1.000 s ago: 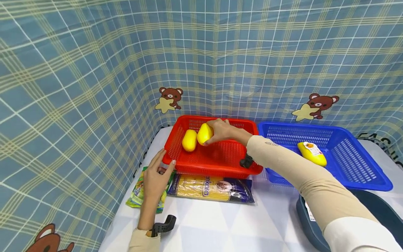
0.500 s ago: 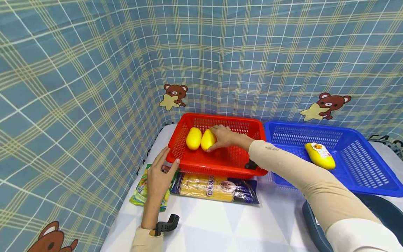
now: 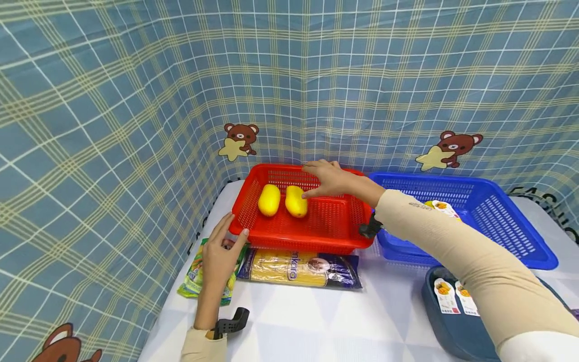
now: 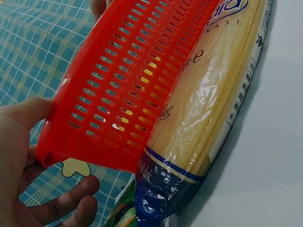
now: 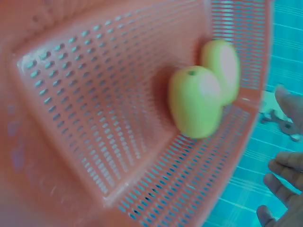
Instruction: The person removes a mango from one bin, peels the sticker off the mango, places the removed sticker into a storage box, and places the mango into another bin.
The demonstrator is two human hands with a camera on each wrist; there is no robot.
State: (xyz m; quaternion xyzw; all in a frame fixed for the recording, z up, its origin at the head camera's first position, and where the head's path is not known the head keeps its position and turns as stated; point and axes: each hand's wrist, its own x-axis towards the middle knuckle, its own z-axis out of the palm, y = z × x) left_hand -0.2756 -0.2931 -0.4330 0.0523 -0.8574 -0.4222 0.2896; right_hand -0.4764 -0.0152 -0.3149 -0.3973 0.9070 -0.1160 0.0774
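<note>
Two yellow mangoes [image 3: 269, 200] lie side by side in the red basket [image 3: 298, 242]. My right hand [image 3: 331, 179] is spread above the basket, just right of the nearer mango [image 5: 195, 101], and holds nothing. In the right wrist view its fingers [image 5: 286, 182] are apart from both fruits. My left hand [image 3: 219, 259] touches the basket's front left corner with relaxed fingers. In the left wrist view the thumb [image 4: 31, 112] rests against the rim, while other fingers hang loose below it.
A spaghetti packet [image 3: 298, 269] lies along the basket's front, beside a green-yellow packet [image 3: 194, 279] partly under the left hand. A blue basket [image 3: 502, 216] with a labelled yellow fruit [image 3: 445, 207] stands right. A dark tub [image 3: 434, 311] with labelled items sits nearer, partly hidden by the right arm.
The right hand lowered a mango beside the other one, let go of it, then rose and moved right. The left hand has stayed at the basket corner.
</note>
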